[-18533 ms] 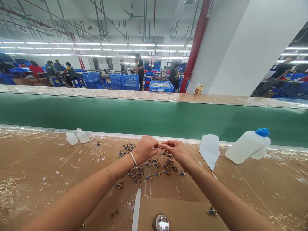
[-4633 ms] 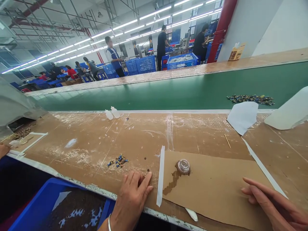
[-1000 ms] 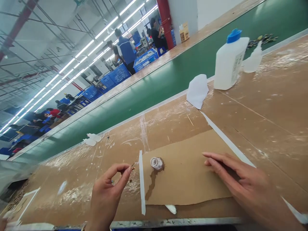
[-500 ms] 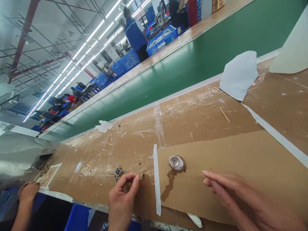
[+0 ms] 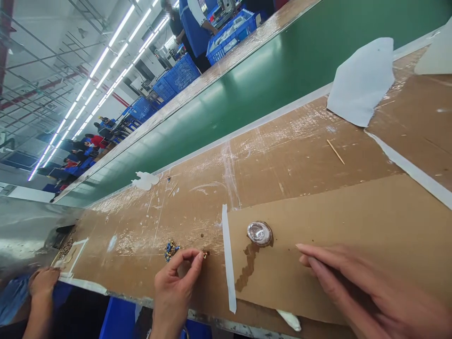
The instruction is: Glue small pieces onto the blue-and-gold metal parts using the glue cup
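Note:
My left hand (image 5: 175,282) hovers over the near edge of the brown table (image 5: 289,155), thumb and forefinger pinched on a tiny brass part (image 5: 205,254). Just left of it lies a small heap of blue-and-brass parts (image 5: 170,248). My right hand (image 5: 367,292) rests flat on a sheet of cardboard (image 5: 339,226), fingers stretched out and together, holding nothing. A small round glass dish (image 5: 259,233) sits between my hands, with a dark wet streak below it.
A strip of white tape (image 5: 228,259) runs down beside the cardboard. A white paper scrap (image 5: 360,82) and a thin stick (image 5: 335,151) lie farther off. Behind runs a green conveyor belt (image 5: 247,89). Another person's hand (image 5: 42,282) rests at the table's left end.
My left hand lifted from the table edge, then came down beside the heap, pinched on a tiny part. The camera tilted and moved closer. My right hand stayed flat on the cardboard.

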Available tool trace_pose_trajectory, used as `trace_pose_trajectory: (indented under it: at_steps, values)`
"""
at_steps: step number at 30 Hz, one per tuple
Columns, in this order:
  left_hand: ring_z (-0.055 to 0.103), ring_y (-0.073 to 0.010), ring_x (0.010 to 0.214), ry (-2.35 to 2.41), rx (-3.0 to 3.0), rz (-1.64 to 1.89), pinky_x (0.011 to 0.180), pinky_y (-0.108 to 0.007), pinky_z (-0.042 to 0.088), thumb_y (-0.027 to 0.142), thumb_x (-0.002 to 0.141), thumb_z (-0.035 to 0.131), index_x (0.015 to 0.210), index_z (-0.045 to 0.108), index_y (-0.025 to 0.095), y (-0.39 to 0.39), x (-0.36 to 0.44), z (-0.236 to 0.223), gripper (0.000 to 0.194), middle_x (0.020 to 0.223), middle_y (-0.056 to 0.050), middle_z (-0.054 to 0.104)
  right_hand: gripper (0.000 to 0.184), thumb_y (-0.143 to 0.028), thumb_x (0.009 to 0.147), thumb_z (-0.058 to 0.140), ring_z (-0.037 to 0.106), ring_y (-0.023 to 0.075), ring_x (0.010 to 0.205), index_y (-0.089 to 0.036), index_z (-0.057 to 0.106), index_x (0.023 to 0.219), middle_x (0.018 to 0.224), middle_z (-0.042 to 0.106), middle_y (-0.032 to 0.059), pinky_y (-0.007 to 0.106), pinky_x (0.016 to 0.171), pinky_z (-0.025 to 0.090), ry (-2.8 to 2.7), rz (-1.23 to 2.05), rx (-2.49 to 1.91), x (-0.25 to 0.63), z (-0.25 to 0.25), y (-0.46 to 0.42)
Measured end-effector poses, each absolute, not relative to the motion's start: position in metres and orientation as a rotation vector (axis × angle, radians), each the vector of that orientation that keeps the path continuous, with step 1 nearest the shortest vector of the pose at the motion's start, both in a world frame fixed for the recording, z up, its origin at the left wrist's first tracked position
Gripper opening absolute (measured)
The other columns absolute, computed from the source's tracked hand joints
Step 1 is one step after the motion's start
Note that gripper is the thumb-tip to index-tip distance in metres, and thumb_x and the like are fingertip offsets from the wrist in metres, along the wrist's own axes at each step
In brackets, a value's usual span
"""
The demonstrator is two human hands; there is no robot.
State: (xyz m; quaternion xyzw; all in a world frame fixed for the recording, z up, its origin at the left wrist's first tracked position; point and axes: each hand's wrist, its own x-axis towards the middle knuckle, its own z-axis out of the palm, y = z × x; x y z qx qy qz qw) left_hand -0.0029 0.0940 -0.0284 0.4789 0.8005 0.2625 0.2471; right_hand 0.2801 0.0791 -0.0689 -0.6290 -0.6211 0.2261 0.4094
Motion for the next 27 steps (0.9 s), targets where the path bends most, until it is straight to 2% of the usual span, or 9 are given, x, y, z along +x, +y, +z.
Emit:
trace_pose_trajectory:
  at_steps: [6, 27]
  values:
    - [0.057, -0.0077, 0.074, 2.173, 1.319, 0.667, 0.066, -0.008, 0.044, 0.050, 0.064, 0.071, 0.077, 0.069, 0.017, 0.0942, -0.0024, -0.0271, 0.035, 0.081, -0.001, 0.065, 0.041, -0.053, 0.087, 0.039, 0.064, 0.0205, 0.082, -0.026, 0.067, 0.099, 0.078, 0.065, 0.0044, 0.029, 0.069, 0.055, -1.465, 0.593, -1.577, 0.2755, -0.0639, 0.0813]
    - [0.058, -0.0083, 0.075, 2.207, 1.401, 0.593, 0.065, -0.009, 0.045, 0.052, 0.064, 0.070, 0.077, 0.070, 0.019, 0.0965, -0.0011, -0.0241, 0.036, 0.081, -0.001, 0.067, 0.042, -0.053, 0.089, 0.037, 0.064, 0.0195, 0.081, -0.025, 0.067, 0.096, 0.078, 0.065, 0.0045, 0.028, 0.069, 0.054, -1.482, 0.531, -1.569, 0.2690, -0.0589, 0.0834]
